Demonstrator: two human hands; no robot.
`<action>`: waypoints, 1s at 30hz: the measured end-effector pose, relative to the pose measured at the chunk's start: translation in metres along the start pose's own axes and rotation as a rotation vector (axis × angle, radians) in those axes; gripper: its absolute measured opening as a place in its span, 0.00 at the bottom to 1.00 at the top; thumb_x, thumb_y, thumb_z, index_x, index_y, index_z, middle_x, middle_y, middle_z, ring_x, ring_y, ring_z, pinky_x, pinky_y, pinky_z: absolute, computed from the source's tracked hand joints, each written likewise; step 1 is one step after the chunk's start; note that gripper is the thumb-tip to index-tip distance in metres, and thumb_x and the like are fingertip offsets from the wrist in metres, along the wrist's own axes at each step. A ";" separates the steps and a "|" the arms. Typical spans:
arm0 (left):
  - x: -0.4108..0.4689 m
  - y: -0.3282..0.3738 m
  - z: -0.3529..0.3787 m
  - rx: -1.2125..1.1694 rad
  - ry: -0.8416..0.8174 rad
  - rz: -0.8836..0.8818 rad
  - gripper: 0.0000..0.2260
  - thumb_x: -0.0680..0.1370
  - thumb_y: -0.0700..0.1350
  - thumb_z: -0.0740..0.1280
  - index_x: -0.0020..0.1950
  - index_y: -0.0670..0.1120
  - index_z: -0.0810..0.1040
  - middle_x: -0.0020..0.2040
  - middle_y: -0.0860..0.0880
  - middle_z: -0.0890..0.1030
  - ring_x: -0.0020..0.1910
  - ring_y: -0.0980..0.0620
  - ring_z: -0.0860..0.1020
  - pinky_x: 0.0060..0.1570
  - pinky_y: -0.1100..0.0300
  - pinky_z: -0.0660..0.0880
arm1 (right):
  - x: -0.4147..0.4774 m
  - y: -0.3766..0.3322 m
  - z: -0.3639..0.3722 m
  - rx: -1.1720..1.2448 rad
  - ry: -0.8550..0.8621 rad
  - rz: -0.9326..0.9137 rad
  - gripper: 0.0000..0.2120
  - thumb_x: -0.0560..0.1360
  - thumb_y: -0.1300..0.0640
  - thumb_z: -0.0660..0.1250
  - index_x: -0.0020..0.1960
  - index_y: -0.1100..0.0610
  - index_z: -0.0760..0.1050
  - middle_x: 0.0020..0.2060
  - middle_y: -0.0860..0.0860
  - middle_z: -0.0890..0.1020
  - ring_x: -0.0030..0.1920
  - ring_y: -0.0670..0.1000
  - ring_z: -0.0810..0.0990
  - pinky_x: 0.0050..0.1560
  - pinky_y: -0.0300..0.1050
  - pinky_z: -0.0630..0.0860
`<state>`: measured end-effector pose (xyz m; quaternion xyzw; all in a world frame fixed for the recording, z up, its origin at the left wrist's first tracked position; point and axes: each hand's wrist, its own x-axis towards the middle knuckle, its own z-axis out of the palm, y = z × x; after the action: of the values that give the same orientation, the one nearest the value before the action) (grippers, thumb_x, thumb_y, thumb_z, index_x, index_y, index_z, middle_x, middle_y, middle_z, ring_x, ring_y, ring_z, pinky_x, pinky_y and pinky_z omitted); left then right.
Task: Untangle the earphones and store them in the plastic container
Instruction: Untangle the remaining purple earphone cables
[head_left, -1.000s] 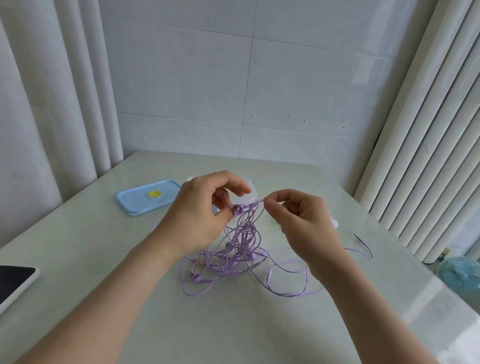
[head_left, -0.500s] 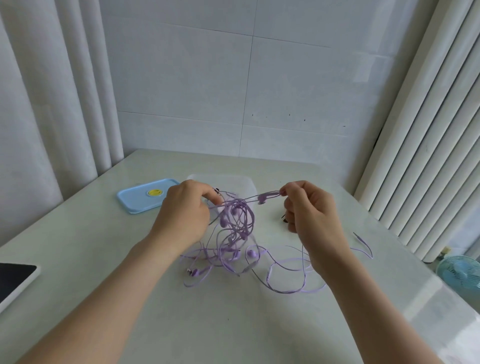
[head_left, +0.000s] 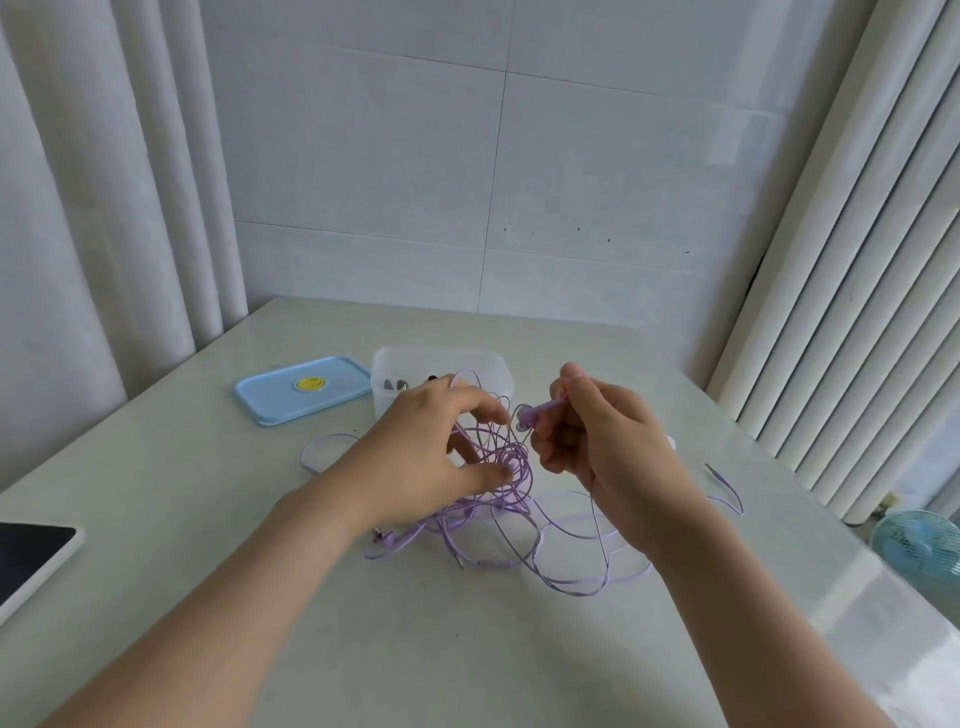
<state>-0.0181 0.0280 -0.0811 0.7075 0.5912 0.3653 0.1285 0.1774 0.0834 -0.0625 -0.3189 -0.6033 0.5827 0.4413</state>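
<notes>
A tangle of purple earphones (head_left: 511, 519) lies on the pale table, its cables looping toward the near right. My right hand (head_left: 605, 441) pinches one purple earbud, held up just right of the knot. My left hand (head_left: 436, 447) reaches into the raised part of the tangle, fingers spread and hooked among the cables. Behind my hands stands the clear plastic container (head_left: 441, 366), open, with a few small dark items inside. Its blue lid (head_left: 304, 388) with a yellow spot lies flat to the container's left.
A white-edged tablet (head_left: 31, 551) lies at the table's left edge. One cable end (head_left: 724, 480) trails toward the right edge. Curtains hang at both sides, a tiled wall stands behind, and a small blue fan (head_left: 917, 540) sits on the floor at the right.
My hands have come closer together. The right hand has pulled an earbud free and holds it up; the left hand has moved from pinching a cable to reaching into the knot.
</notes>
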 end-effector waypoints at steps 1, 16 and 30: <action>0.000 -0.001 0.001 0.017 -0.008 -0.007 0.22 0.71 0.53 0.82 0.63 0.58 0.81 0.60 0.58 0.78 0.44 0.61 0.83 0.50 0.66 0.76 | -0.001 -0.001 -0.001 0.030 -0.013 0.013 0.17 0.88 0.51 0.58 0.45 0.60 0.73 0.39 0.60 0.83 0.35 0.57 0.74 0.35 0.46 0.72; 0.000 -0.002 0.019 0.037 0.086 0.182 0.07 0.80 0.46 0.74 0.53 0.56 0.79 0.52 0.57 0.79 0.55 0.57 0.79 0.57 0.56 0.76 | -0.012 -0.012 0.007 0.113 -0.109 0.056 0.25 0.88 0.50 0.57 0.35 0.56 0.76 0.31 0.58 0.76 0.25 0.55 0.73 0.25 0.41 0.68; 0.001 -0.012 -0.015 0.595 0.495 -0.022 0.10 0.68 0.35 0.66 0.34 0.51 0.80 0.47 0.48 0.77 0.46 0.41 0.76 0.47 0.51 0.62 | 0.000 0.004 -0.006 -0.433 0.410 -0.139 0.18 0.70 0.54 0.65 0.35 0.69 0.67 0.30 0.63 0.72 0.33 0.51 0.73 0.37 0.51 0.71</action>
<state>-0.0375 0.0287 -0.0773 0.5977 0.6921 0.3362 -0.2250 0.1822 0.0865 -0.0667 -0.4742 -0.6323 0.3325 0.5146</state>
